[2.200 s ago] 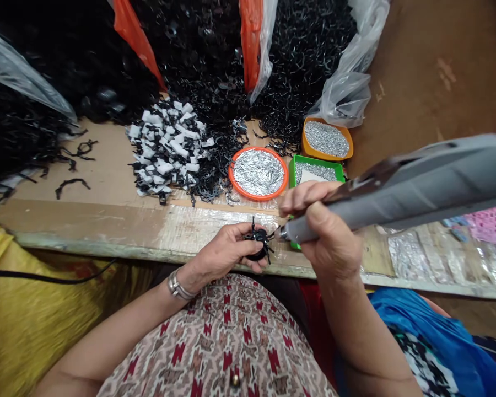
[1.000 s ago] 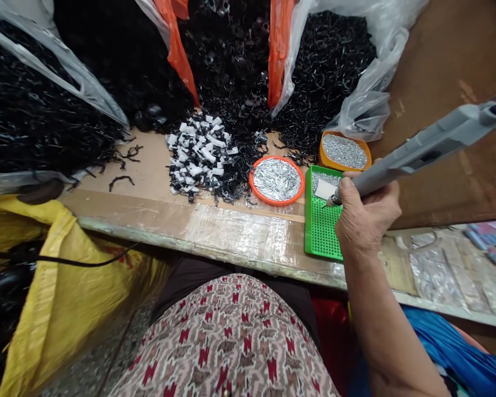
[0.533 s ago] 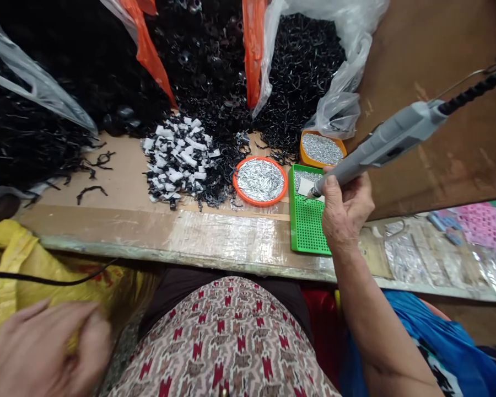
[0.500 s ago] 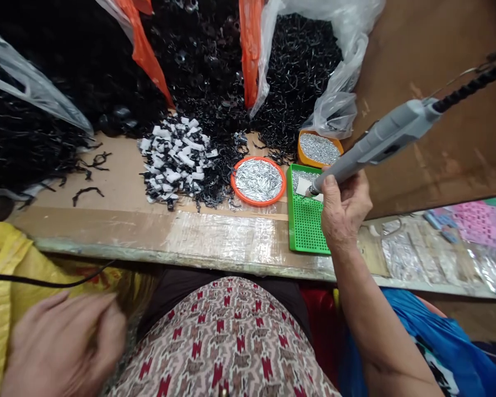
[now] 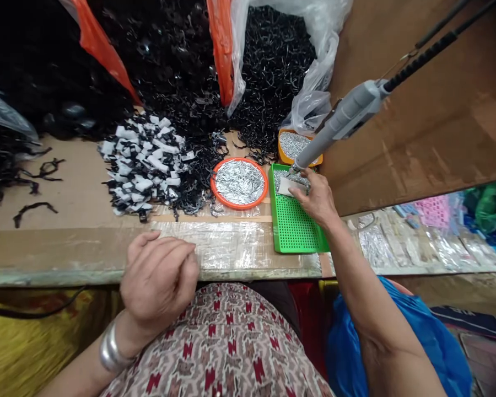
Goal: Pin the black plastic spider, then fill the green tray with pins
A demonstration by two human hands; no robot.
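Right hand (image 5: 319,199): grip clamped on white card (image 5: 286,186) in green tray (image 5: 295,226), its flat edge apparently suiting small metal pieces (image 5: 278,176). Grey driver (image 5: 341,122) slants alongside. Left hand (image 5: 159,278) curled; contents indeterminable.

The table (image 5: 80,176) has shiny clear tape (image 5: 231,242) along part of its near edge. Close to that edge stands a green tray (image 5: 298,223), an orange tub (image 5: 280,145) behind it and a red dish (image 5: 238,207) to its left. Farther left lie black and white parts (image 5: 146,165), then loose black strips (image 5: 35,206). Black heaps (image 5: 177,71) cover the far side; pink pieces (image 5: 434,211) lie toward the right.
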